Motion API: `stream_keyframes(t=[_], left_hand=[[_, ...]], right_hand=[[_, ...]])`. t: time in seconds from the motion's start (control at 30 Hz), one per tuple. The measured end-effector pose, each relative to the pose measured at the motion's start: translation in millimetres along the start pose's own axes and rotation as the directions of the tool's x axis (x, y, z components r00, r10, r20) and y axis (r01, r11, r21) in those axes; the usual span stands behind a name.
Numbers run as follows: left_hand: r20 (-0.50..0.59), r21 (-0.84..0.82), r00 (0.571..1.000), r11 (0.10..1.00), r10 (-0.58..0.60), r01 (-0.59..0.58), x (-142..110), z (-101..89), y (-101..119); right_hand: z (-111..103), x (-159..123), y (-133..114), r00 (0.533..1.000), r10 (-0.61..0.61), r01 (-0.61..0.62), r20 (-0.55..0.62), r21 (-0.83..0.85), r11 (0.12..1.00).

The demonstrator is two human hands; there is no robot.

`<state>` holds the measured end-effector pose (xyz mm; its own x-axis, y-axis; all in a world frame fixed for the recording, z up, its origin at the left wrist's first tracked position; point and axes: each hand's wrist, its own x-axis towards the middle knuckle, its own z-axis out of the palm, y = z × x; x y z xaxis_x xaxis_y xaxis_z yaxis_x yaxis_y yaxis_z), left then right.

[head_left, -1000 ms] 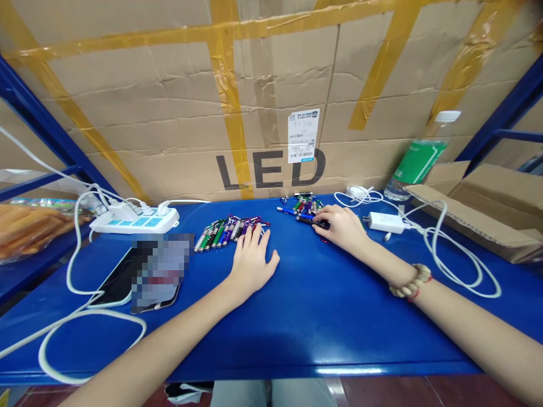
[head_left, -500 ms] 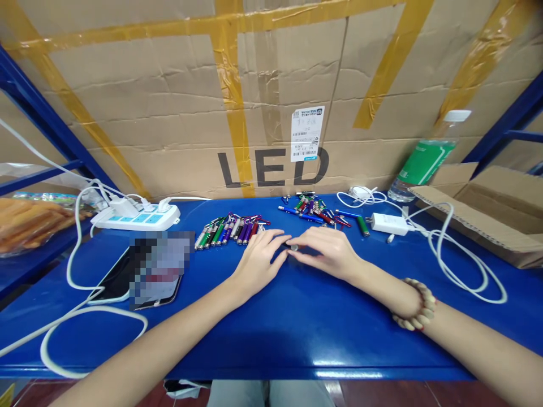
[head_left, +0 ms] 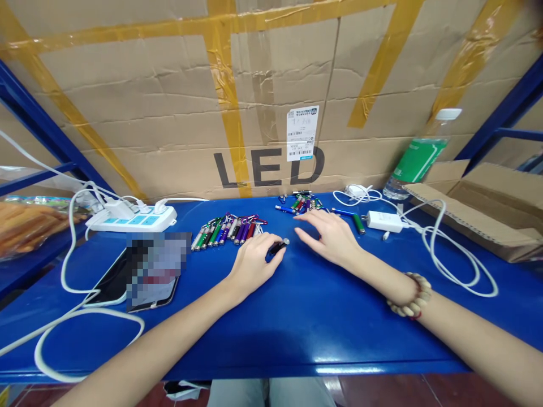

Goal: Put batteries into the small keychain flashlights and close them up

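Observation:
Between the thumb and fingers of my left hand is a small black keychain flashlight, its silver end pointing right. My right hand is apart from it, fingers spread and holding nothing, over the blue table near a loose pile of keychain flashlights. That hand partly hides the pile. Left of my left hand lies a neat row of keychain flashlights in green, blue, black, purple and red, with small carabiner clips at their far ends.
Two phones lie at left near a white power strip with looping cables. On the right are a white charger, a coiled cable, a green-labelled bottle and an open cardboard box. A large carton stands behind.
My right hand has let go of the small flashlight and moved right and slightly up, its fingers opening. My left hand keeps the flashlight, now seen clearly, and has shifted slightly left.

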<state>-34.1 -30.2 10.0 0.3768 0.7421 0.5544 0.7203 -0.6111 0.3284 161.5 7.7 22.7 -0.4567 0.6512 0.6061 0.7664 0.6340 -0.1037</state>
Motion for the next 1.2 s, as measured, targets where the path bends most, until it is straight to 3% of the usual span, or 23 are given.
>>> stream_keyframes(t=[0.17, 0.37, 0.9, 1.07, 1.2], left_hand=[[0.011, 0.013, 1.0, 1.0, -0.018, 0.018, 1.0, -1.3, 1.9], [0.016, 0.026, 1.0, 0.999, -0.025, 0.025, 0.1, -1.1, 2.6], [0.024, 0.034, 0.999, 0.998, -0.044, 0.043, -0.4, -1.8, 3.7], [0.03, 0.035, 0.999, 0.998, -0.045, 0.044, -0.1, -2.3, 3.9], [0.027, 0.025, 0.999, 0.999, -0.035, 0.034, -0.2, -1.9, 3.3]], right_hand=[[15.1, -2.0, 26.2, 0.984, 0.152, -0.131, 0.096, -0.195, 0.972], [24.5, -4.8, 38.5, 0.958, 0.247, -0.203, 0.147, -0.261, 0.944], [23.9, -1.7, 53.2, 0.944, 0.292, -0.256, 0.154, -0.216, 0.942], [21.4, -0.6, 53.5, 0.955, 0.229, -0.2, 0.188, -0.162, 0.966], [20.1, 1.0, 53.2, 0.974, 0.169, -0.149, 0.15, -0.138, 0.979]])
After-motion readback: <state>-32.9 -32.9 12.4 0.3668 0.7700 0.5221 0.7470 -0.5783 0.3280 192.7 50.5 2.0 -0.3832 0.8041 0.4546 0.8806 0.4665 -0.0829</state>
